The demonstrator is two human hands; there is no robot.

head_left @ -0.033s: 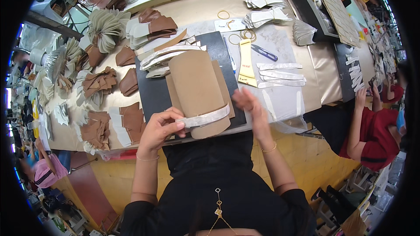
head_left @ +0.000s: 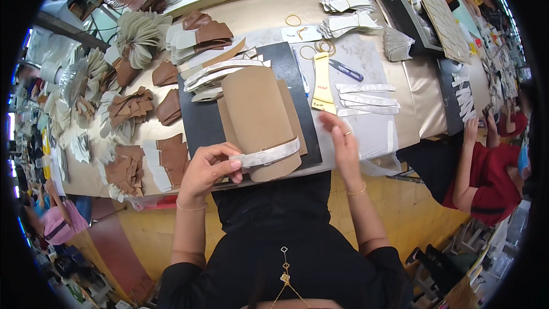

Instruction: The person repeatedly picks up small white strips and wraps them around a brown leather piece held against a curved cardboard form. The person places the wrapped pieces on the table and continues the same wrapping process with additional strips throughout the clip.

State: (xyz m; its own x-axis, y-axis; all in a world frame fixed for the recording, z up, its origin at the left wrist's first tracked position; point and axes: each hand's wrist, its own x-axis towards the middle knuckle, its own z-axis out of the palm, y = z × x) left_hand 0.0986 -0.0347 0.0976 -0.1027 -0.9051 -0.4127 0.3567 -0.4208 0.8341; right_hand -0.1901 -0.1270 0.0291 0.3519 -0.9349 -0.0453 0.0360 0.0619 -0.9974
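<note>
A tan cylinder-like form [head_left: 257, 106] with a curved top surface lies on flat brown boards over a dark mat [head_left: 200, 117]. Around its near end bends a whitish strip [head_left: 273, 153]. My left hand [head_left: 213, 163] pinches the strip's left end between thumb and fingers. To the right of the form, my right hand [head_left: 344, 147] hovers apart from it, fingers loosely stretched and partly blurred, holding nothing that I can see. A stack of similar pale strips [head_left: 229, 71] lies behind the form's left side. Several more strips [head_left: 366, 98] rest on the pale sheet at right.
Blue thread snips [head_left: 346, 70], a yellow-and-cream card piece [head_left: 322, 86] and rubber bands [head_left: 325, 47] lie right of the mat. Brown and white leather-like piece stacks [head_left: 130, 109] cover the left side. A dark open box [head_left: 409, 20] stands at back right; a co-worker in red [head_left: 486, 177] sits beyond.
My right hand has shifted slightly to the right, away from the tan form. My left hand keeps its pinch on the strip's end.
</note>
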